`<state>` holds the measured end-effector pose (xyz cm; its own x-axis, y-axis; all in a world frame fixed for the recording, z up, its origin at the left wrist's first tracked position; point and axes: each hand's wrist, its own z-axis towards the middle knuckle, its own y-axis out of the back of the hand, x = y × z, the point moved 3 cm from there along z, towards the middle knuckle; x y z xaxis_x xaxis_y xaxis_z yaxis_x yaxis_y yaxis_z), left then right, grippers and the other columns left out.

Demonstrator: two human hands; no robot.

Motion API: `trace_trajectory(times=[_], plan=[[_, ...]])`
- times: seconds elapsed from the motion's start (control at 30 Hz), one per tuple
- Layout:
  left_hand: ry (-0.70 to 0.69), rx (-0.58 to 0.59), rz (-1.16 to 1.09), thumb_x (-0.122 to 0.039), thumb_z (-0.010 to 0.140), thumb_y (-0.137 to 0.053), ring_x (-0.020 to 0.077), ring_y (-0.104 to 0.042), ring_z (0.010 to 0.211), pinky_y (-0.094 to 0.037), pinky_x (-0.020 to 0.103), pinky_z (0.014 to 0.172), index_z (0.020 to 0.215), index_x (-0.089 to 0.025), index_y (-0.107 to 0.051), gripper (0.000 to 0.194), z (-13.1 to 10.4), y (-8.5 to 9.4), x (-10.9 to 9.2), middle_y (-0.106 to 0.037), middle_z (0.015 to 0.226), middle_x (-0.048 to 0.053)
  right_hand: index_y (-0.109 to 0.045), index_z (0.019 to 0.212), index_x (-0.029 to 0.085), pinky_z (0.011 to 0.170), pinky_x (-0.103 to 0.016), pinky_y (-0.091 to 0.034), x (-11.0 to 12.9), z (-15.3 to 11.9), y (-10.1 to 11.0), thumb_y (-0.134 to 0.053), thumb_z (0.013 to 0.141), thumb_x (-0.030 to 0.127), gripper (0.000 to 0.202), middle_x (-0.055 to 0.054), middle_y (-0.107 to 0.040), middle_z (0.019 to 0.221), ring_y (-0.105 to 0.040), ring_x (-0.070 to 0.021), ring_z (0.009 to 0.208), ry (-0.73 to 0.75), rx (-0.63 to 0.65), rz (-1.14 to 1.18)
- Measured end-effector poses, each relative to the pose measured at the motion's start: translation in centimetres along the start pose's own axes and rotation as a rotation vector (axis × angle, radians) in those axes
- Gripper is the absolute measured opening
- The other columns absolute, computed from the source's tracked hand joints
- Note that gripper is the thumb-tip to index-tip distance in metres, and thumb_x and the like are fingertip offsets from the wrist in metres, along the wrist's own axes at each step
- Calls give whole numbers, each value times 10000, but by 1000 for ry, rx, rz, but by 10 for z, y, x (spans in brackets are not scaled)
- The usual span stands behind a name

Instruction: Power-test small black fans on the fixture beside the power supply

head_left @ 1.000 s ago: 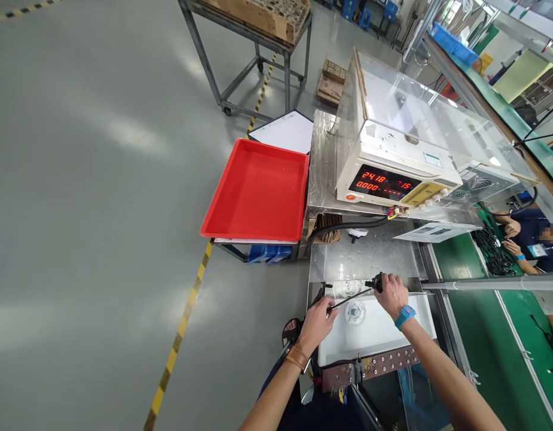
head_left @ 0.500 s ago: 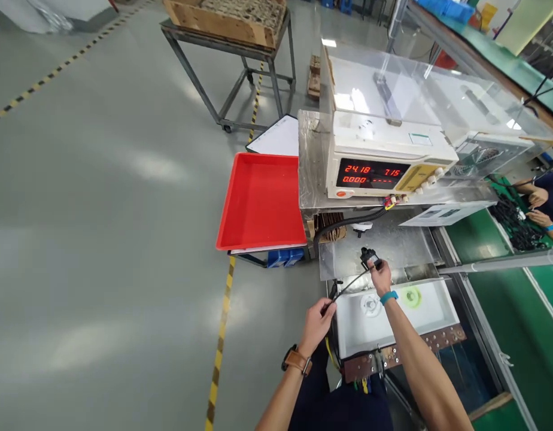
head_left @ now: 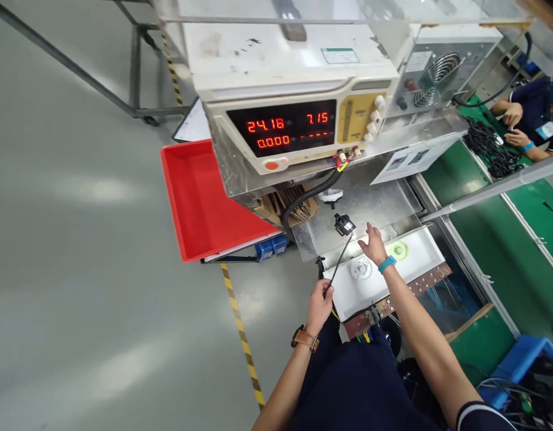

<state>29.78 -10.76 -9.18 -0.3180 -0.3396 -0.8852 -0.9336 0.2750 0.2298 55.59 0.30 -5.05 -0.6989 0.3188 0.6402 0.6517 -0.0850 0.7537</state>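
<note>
My left hand (head_left: pixel 320 305) is closed on a thin black cable (head_left: pixel 342 258), which runs up to a small black plastic part (head_left: pixel 345 225) with a pale label. That part is at the metal shelf; whether it rests there or hangs from the cable I cannot tell. To its right my right hand (head_left: pixel 373 244) is apart from it, fingers spread and holding nothing. Beneath the right hand lies a white tray (head_left: pixel 348 302) containing a white round piece (head_left: pixel 361 269) and a yellow-green ring (head_left: pixel 398 251). Behind the black part sits a white round fitting (head_left: pixel 331 196).
A power supply (head_left: pixel 298 129) with red digits stands above the metal shelf (head_left: pixel 370 200). On the left is a red tray (head_left: pixel 187 206); blue bins (head_left: pixel 271 246) sit below it. A co-worker's hands (head_left: pixel 514 126) are at the green bench (head_left: pixel 456 173), beside black cables (head_left: pixel 485 146).
My right hand has let go of the black part and opened to its right. My left hand still holds the cable. The view has moved closer to the power supply.
</note>
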Motion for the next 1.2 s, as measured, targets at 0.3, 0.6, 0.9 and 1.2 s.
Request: trace_trajectory(times=[0.3,0.6,0.9,1.2], plan=[[-345,-39,208,-192,955,-470,265,-534,1270,-443,491,1096,1091,-208,-535,151,0,-28,-10,-551,1226,139,-690,861,135,730,-300,-427,-86,-233,38,-484,876,748,647,-79,-702,806,-556,-188,731,-585,-486,189],[-262,35,100,-215,965,-452,241,-608,1248,-448,481,1108,1093,-218,-556,166,15,-20,-6,-654,1271,122,-706,1022,132,763,-314,-465,-96,-306,-14,-359,912,769,734,-131,-731,929,-642,-230,843,-720,-462,256],[-2,-208,-117,-339,967,-469,224,-668,1113,-506,465,1070,1152,-188,-558,255,3,17,66,-674,1222,145,-670,1112,181,972,-393,-477,-34,-271,-21,-477,1014,357,279,-103,-709,1064,-622,-223,1019,24,-140,10],[111,-123,-139,-177,861,-511,188,-691,1073,-528,399,1040,1213,-203,-660,383,0,-7,139,-743,1155,89,-624,1328,145,944,-444,-491,-14,-259,-63,-405,944,96,445,-123,-692,1223,-574,-277,1053,310,311,-464]])
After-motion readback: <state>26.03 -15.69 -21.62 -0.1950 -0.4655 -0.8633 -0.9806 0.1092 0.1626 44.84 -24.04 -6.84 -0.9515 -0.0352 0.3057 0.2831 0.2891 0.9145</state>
